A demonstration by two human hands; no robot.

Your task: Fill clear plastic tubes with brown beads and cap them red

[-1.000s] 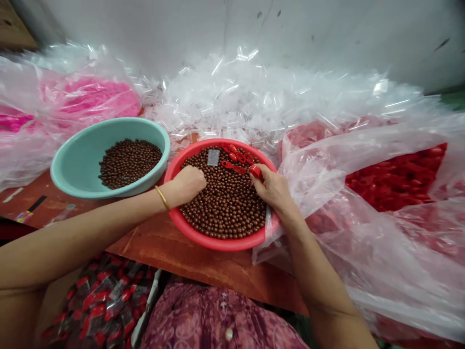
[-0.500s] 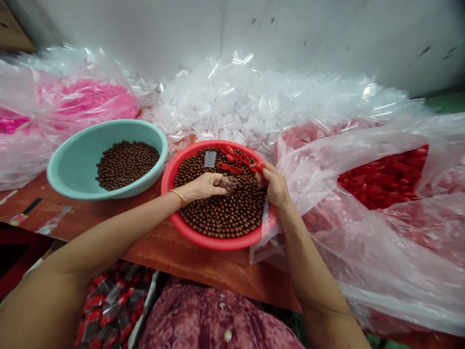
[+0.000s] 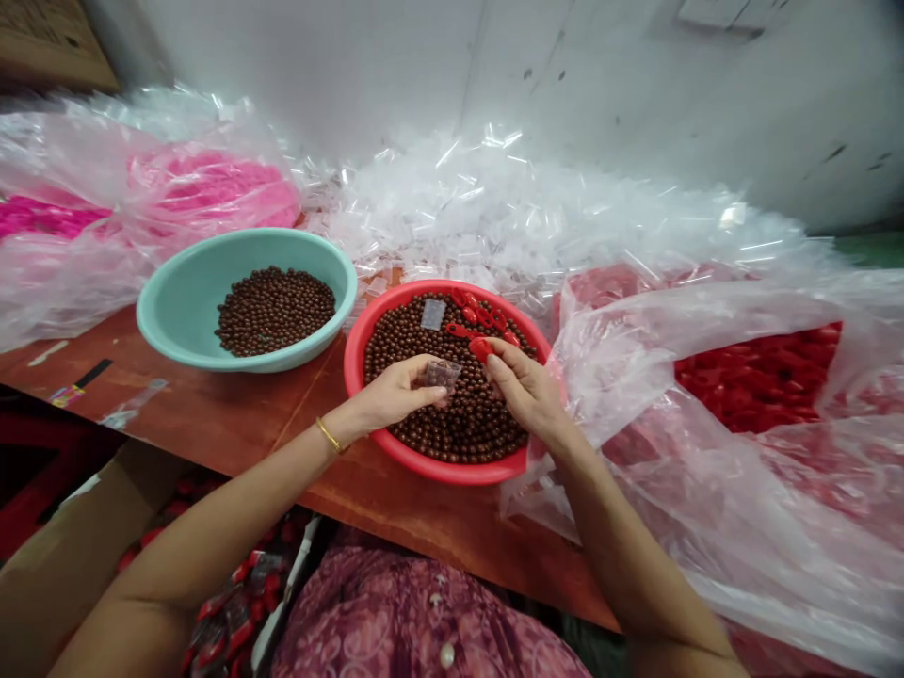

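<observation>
Over a red basin of round brown balls, my left hand pinches a small clear plastic box; whether balls lie inside it I cannot tell. My right hand is closed on a small red plastic cap, held a little to the right of the box and apart from it. Several red plastic pieces lie on the balls at the basin's far side. Beside them rests another clear plastic box.
A turquoise basin with brown balls stands at left. Clear plastic pieces are heaped along the wall. An open bag of red parts lies at right, bagged pink parts at far left. Below the table edge, a carton holds red-capped boxes.
My right hand has lifted a red piece from the basin's right side and brought it left, towards the box in my left hand. The camera view has shifted slightly.
</observation>
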